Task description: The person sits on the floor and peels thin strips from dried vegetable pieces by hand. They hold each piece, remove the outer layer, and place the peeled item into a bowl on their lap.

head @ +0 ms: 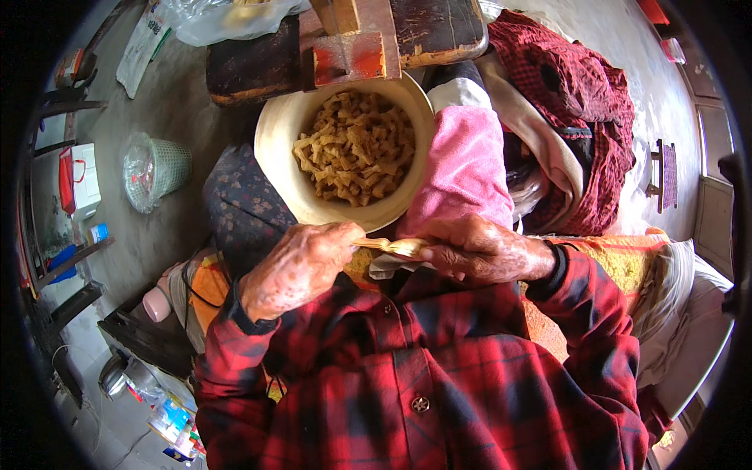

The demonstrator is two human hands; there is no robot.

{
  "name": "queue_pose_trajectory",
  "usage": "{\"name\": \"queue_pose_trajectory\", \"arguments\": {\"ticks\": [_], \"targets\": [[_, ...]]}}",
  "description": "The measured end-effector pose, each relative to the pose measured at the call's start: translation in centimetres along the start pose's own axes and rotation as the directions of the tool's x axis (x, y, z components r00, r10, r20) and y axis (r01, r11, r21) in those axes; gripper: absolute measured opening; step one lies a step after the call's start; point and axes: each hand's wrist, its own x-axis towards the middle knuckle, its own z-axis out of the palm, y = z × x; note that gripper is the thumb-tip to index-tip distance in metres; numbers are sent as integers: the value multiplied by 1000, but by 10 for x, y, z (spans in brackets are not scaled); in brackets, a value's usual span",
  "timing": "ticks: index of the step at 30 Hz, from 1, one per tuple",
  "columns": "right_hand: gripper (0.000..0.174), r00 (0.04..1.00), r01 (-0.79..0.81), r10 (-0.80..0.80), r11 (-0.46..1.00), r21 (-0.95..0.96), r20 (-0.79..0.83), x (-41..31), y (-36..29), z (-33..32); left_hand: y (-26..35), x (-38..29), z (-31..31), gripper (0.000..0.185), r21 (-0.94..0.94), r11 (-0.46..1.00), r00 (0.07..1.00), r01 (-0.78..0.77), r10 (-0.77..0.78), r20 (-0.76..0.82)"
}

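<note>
A narrow, pleated yellowish strip (392,244), which looks like folded paper, is stretched between my two hands just above my lap. My left hand (302,264) pinches its left end between thumb and fingers. At the other end, the fingers of my right hand (479,248) close around the fanned part and partly hide it. Beyond my hands, a cream-coloured round bucket (276,147) stands between my legs. Inside it lies a heap of twisted, folded yellow-brown pieces (355,147) of similar look.
Over the bucket's far rim juts a dark wooden bench (258,67) with a red-painted block (349,57) and a plastic bag (229,20). Pink cloth (464,158) covers my right leg. A checked red garment (587,106) lies right; a green mesh basket (170,167) stands left.
</note>
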Motion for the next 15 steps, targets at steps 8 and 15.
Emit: {"name": "queue_pose_trajectory", "arguments": {"ticks": [8, 15], "targets": [[25, 974, 223, -225, 954, -201, 11, 10, 7, 13, 5, -29, -15, 24, -154, 970, 982, 186, -178, 69], [24, 964, 266, -260, 936, -229, 56, 20, 9, 28, 5, -50, -23, 26, -305, 911, 960, 277, -252, 120]]}}
